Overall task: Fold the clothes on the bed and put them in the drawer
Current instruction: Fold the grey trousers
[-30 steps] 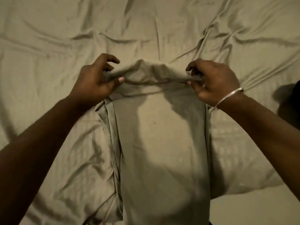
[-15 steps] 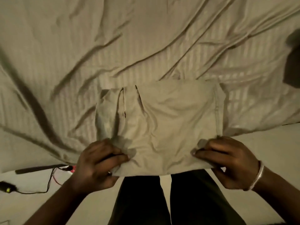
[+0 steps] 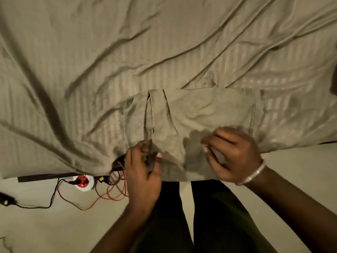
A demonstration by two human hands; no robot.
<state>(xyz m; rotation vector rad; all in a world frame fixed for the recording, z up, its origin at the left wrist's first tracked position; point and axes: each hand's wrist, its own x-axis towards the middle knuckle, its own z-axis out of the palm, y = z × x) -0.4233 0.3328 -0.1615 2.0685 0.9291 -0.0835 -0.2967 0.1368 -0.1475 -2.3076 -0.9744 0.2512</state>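
**Folded garment at the near edge of the bed, both hands at its hem**

Nearest the camera stand the person's legs in dark trousers [image 3: 215,216] on a pale floor [image 3: 36,225]. To the left of the left-hand fingers, on the floor, lie a red-and-white round socket block [image 3: 83,181], tangled red and orange cables [image 3: 113,190] and a black lead [image 3: 36,206] running off to the left edge.

The left hand [image 3: 144,172] sits at the near-left corner of the folded khaki garment [image 3: 197,121]; its fingers [image 3: 145,148] are curled and the thumb lies over the cloth, pinching the garment's near edge beside a vertical seam. The right hand [image 3: 235,154], with a silver bangle [image 3: 253,175] at the wrist, is blurred by motion; its fingers are bent over the near-right part of the garment, but whether they grip the cloth or only hover on it cannot be told.

The garment lies flat on the bed, folded to a rough rectangle, its near edge at the mattress edge under the fingers and its far edge just beyond them. A stitched hem runs down its right side, beyond the right-hand fingers.

Beyond the fingers in every direction spreads the striped, creased bed sheet [image 3: 127,52]. A dark shape [image 3: 334,79] touches the right frame edge; what it is cannot be told.
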